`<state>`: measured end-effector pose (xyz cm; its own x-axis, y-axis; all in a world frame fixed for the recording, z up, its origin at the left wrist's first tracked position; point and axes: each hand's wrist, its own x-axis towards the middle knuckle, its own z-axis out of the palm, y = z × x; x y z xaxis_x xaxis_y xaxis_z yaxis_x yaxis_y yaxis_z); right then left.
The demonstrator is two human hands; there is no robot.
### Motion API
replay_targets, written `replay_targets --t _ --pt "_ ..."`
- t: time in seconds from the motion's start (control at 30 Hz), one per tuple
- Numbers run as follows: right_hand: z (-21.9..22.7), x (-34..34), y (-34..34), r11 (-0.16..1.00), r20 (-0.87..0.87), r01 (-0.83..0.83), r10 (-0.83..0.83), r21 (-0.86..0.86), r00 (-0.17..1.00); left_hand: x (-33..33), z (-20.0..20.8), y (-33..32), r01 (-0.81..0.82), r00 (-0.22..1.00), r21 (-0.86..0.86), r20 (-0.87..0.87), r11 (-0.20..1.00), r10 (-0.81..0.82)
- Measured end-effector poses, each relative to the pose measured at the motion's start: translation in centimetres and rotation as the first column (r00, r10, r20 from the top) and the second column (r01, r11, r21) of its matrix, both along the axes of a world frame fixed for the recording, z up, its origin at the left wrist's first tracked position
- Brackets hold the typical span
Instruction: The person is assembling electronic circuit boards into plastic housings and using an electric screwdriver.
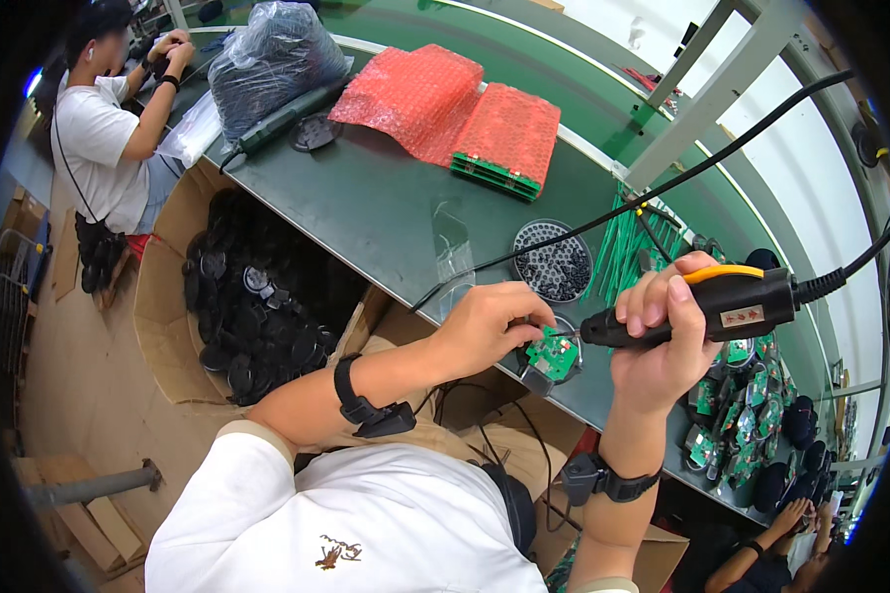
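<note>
My right hand (663, 341) is wrapped round a black corded electric screwdriver (744, 308) with an orange lever. Its narrow tip points left and meets a small green circuit board (554, 362) at the table's near edge. Thumb and fingertips of my left hand (487, 331) are pinched at the board's upper left edge. Under the board part of a round housing shows, mostly covered. Just beyond my hands sits a round dish (517, 237) holding many small black parts.
Green wires (613, 242) and a pile of circuit boards (747, 415) lie to the right. Red bubble wrap (405, 94) covers stacked boards at the back. A cardboard box (163, 306) of black round parts stands left. The screwdriver's cable (850, 262) runs right. Co-workers sit at both ends.
</note>
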<state>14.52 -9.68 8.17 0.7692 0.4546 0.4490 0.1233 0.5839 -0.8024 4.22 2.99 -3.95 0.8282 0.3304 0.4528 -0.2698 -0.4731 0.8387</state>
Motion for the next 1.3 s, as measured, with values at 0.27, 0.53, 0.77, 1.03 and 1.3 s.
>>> replay_targets --t 0.27,0.53,0.77,1.03,1.3 --pt "-0.2 -0.4 0.7 0.999 0.010 -0.029 0.029 0.021 1.000 0.1 -0.1 -0.1 0.022 1.000 -0.017 0.011 1.000 -0.022" --pt "-0.6 -0.6 0.8 1.000 0.006 -0.014 0.014 0.014 1.000 0.0 0.2 -0.1 0.007 1.000 -0.007 0.030 1.000 -0.007" --pt "-0.8 -0.4 0.6 0.999 0.007 -0.029 0.029 0.026 1.000 0.2 0.1 -0.2 0.002 1.000 -0.092 0.014 0.996 -0.001" --pt "-0.9 0.0 0.5 0.999 -0.005 -0.022 0.022 0.048 1.000 0.1 0.0 0.0 0.007 0.999 -0.105 -0.043 0.994 -0.012" --pt "-1.2 0.1 0.6 1.000 0.026 -0.010 0.010 0.012 1.000 -0.6 0.2 -0.1 -0.030 0.996 -0.054 -0.087 0.998 0.025"
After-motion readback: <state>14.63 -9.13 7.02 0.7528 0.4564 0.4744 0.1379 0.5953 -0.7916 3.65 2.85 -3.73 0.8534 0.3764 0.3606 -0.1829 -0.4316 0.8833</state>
